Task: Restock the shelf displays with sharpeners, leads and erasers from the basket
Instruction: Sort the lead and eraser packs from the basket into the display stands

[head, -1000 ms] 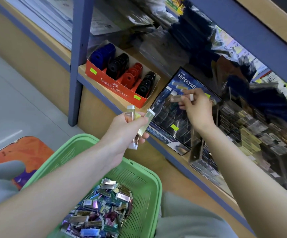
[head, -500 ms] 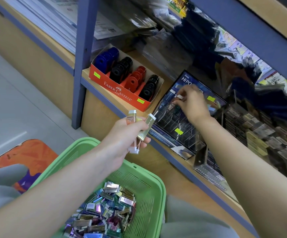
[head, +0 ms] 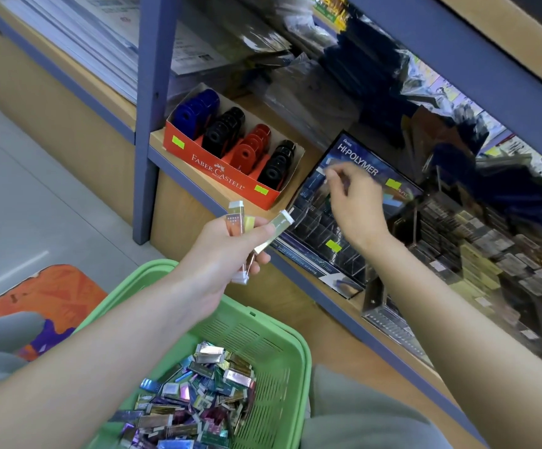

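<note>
green plastic basket (head: 282,348), glossy foil-wrapped erasers (head: 195,400)

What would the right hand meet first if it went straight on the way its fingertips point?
Most likely the HI-POLYMER display: the right hand points up-left at its upper slots, pinching a small pale item. Nothing shows between them; the blur hides how near it is.

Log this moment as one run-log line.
step: restocking display | left hand: holds cases | right hand: at display, grip unclear | basket: more cases
</note>
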A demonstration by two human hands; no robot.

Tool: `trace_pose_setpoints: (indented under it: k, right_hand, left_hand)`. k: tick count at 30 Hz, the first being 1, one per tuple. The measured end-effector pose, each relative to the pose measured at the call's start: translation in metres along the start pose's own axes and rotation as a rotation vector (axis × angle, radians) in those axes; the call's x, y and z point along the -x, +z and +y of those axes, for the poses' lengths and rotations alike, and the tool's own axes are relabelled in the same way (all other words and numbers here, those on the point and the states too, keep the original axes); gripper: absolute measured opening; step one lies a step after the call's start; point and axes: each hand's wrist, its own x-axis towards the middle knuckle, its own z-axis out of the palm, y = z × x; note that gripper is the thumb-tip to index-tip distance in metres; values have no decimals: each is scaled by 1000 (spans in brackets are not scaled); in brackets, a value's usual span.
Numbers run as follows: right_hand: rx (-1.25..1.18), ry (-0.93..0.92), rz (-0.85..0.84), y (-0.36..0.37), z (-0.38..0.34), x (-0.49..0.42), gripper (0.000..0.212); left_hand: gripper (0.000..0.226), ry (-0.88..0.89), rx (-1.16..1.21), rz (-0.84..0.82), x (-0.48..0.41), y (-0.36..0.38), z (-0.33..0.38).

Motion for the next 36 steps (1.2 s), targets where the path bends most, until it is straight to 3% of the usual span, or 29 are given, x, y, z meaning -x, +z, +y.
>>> trace_pose_setpoints:
  k: [4, 7, 12, 16, 19, 24, 27, 30, 36]
  right_hand:
    - [-333, 228, -362, -8, -26, 41, 34]
    - [-501, 302, -523, -14, -31, 61, 20]
    - [-642, 275, -357, -33, -30, 75, 6]
    - [-649, 232, -413, -46, -28, 88, 9]
    - [-541, 193, -428, -53, -23, 91, 9]
    - [-343, 182, -61, -60, 4, 66, 10]
    - [-226, 202, 64, -57, 34, 40, 12]
    - [-227, 231, 114, -49, 51, 20, 7]
    - [-154, 80, 99, -25, 43, -8, 4]
  left_hand:
    - [8, 9, -84, -33, 0, 1, -6]
    - [11, 1, -113, -71, 2, 5, -12]
    - [27, -17, -149, -136, 7, 12, -21]
    - [18, -11, -139, -145, 10, 14, -23]
    - [11, 0, -126, -148, 11, 14, -22]
    - [9, -14, -110, -149, 10, 15, -20]
    - [12, -37, -103, -153, 9, 17, -20]
    - [14, -37, -73, -163, 7, 19, -21]
    - [10, -18, -76, -156, 5, 20, -19]
